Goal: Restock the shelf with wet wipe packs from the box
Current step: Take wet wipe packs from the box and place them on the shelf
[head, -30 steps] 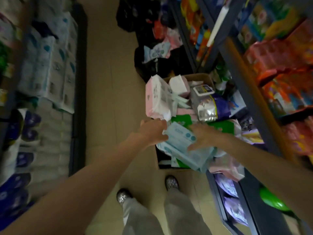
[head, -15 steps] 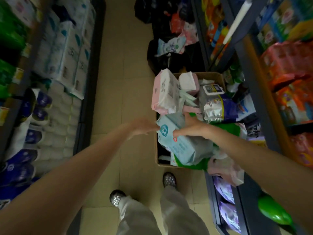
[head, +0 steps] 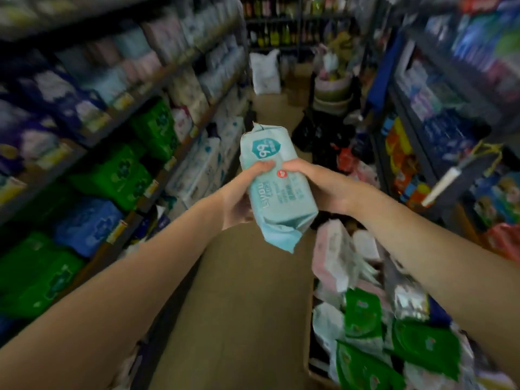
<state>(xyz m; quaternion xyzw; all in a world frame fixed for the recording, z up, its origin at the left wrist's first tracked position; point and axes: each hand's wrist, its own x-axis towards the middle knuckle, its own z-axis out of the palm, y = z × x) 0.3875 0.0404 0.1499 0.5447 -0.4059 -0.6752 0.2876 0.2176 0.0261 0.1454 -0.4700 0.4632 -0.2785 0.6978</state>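
A pale teal wet wipe pack (head: 277,187) with a "99" badge is held up in mid-air over the aisle. My left hand (head: 242,192) grips its left side and my right hand (head: 315,184) grips its right side, thumbs on the front. Below right, the cardboard box (head: 312,370) overflows with green, pink and white wipe packs (head: 363,313). The shelf (head: 157,175) on the left carries green, blue and white packs.
Another shelf unit (head: 422,153) with colourful goods lines the right side. Down the aisle stand a white sack (head: 266,71), dark bags and stacked goods (head: 332,88). The tan floor (head: 242,305) runs between the shelves.
The teal pack has come up out of the box and both hands now hold it at chest height. The view has swung up from the box toward the aisle.
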